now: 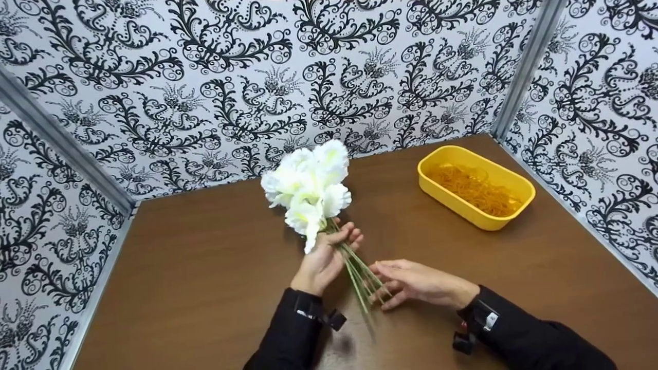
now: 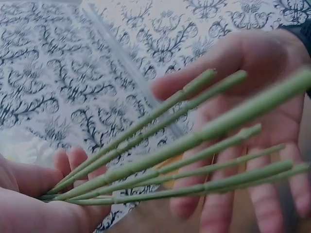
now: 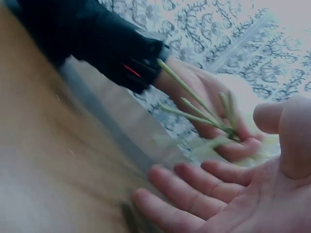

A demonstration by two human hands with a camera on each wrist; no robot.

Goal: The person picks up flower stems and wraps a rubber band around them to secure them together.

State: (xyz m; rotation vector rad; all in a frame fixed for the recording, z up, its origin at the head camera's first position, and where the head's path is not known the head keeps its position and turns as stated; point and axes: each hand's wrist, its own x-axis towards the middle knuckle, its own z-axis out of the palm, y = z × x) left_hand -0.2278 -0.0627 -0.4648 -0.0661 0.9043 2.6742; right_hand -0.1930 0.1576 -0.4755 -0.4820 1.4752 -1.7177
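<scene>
A bunch of white artificial flowers (image 1: 308,185) with pale yellow centres is held above the table by my left hand (image 1: 324,259). Its thumb and fingers grip the green stems (image 1: 354,267) just below the blooms. In the left wrist view the stem ends (image 2: 209,131) fan out from that grip. My right hand (image 1: 416,282) is beside the lower stems, its fingers spread and partly behind them. The right wrist view shows the right hand's fingers (image 3: 194,189) loosely extended, palm turned up, with nothing gripped.
A yellow plastic tub (image 1: 442,198) holding many thin orange-yellow rubber bands (image 1: 473,190) stands at the back right of the brown table (image 1: 205,272). Patterned black-and-white panels (image 1: 247,92) close off the back and both sides.
</scene>
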